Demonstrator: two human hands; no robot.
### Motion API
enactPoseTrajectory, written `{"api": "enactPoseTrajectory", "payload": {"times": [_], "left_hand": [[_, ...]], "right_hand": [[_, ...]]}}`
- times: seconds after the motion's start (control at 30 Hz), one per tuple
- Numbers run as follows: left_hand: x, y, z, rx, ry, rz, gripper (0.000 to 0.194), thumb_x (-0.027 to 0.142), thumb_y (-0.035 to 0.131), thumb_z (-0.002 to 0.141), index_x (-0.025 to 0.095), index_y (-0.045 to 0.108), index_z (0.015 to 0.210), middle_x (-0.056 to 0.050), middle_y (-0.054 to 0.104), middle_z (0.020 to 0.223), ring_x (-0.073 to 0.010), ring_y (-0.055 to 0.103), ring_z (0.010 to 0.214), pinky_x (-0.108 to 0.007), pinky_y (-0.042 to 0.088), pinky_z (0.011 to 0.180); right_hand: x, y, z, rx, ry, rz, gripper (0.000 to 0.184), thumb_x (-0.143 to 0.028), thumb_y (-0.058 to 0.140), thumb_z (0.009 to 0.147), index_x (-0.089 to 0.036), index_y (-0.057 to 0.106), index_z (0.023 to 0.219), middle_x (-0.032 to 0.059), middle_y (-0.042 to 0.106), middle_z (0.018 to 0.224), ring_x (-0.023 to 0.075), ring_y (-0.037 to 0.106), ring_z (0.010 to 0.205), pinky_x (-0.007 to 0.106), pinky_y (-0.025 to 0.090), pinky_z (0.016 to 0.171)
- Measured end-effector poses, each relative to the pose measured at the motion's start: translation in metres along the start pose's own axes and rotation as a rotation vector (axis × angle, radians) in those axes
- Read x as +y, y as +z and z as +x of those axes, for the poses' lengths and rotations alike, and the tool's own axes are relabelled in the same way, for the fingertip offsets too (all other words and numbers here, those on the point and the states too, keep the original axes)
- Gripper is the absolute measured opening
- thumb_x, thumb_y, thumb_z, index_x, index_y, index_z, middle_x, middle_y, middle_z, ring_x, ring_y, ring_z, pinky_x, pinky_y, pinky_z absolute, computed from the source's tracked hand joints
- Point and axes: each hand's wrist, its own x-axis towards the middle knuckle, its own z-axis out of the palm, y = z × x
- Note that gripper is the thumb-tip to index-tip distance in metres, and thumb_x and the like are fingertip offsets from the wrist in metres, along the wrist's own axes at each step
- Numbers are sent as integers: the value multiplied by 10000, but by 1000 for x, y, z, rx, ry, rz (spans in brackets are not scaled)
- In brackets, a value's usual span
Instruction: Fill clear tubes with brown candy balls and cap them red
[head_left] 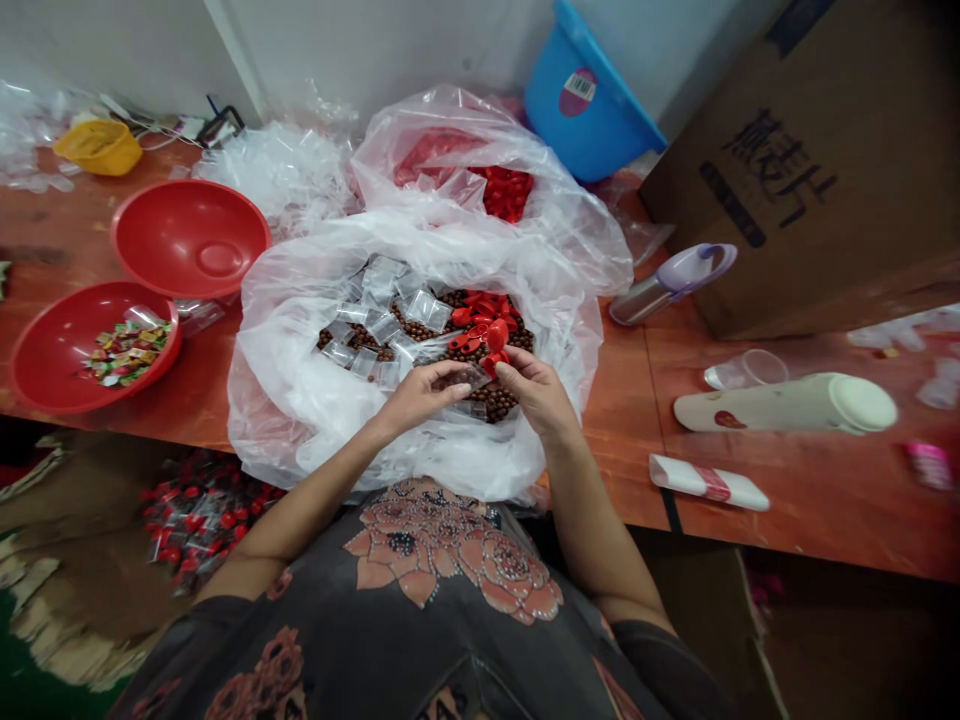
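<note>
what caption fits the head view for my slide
Left hand and right hand hold a small clear bag above brown beads and red plastic pieces

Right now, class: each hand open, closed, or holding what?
Left hand: closed, pinching a small clear plastic bag.
Right hand: closed, holding a red plastic piece.

Left hand (424, 396): fingers curled around small clear plastic bag (465, 377), held low over sack center. Right hand (537, 391): raised beside left, fingertips at red plastic pieces (481, 316); grip unclear. Red pieces glossy, heaped inside clear plastic sack (279, 400), upper right of brown beads (491, 402). Beads small, round, loose, spread across sack center. More small clear bags (382, 290) scattered over beads, left of red pieces.
</note>
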Motion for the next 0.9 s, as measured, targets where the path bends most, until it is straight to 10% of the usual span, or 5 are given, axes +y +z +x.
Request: {"api": "enactPoseTrajectory", "payload": {"times": [0.33,0.9], "left_hand": [[4,2,-6,97,82,292,323,360,662,827,166,745,1072,-94,738,1046,-202,665,922,-356,503,845],[-8,4,-5,108,2,-43,436,411,732,770,123,732,1098,-92,735,980,-154,645,751,-260,536,645]], "right_hand": [[-7,9,-18,120,-272,-333,295,-371,741,793,-255,750,1064,24,757,1072,207,696,983,382,534,935],[-2,19,-25,58,-337,-484,344,-384,622,902,-276,680,1223,29,729,1190,227,694,1064,391,541,957]]}}
